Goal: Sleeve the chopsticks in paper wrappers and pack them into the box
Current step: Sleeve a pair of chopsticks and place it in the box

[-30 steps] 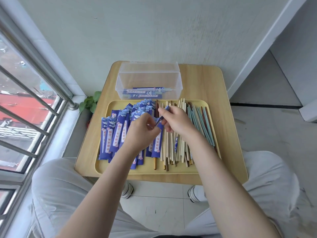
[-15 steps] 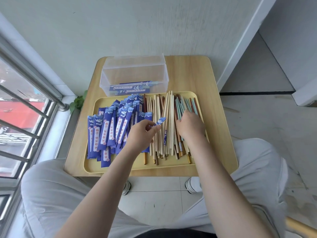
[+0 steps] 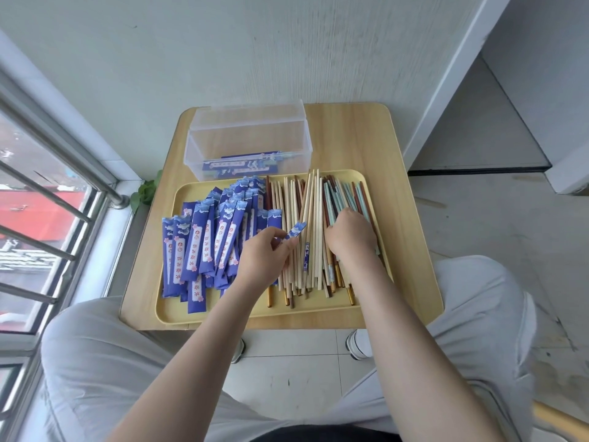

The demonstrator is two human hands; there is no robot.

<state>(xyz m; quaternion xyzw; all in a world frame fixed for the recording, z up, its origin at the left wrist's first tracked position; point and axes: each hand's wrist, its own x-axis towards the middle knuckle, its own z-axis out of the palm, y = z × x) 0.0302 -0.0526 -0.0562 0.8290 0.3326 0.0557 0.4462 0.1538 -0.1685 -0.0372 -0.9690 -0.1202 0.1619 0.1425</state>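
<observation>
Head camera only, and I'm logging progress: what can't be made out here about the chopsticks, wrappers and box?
- Which chopsticks the right hand touches: its fingers hide them.
- Whether the wrapper in the left hand is empty: the hand covers most of it.
- Number of sleeved pairs in the box: hazy walls, they overlap.
- Print on the wrapper pile: too small.
</observation>
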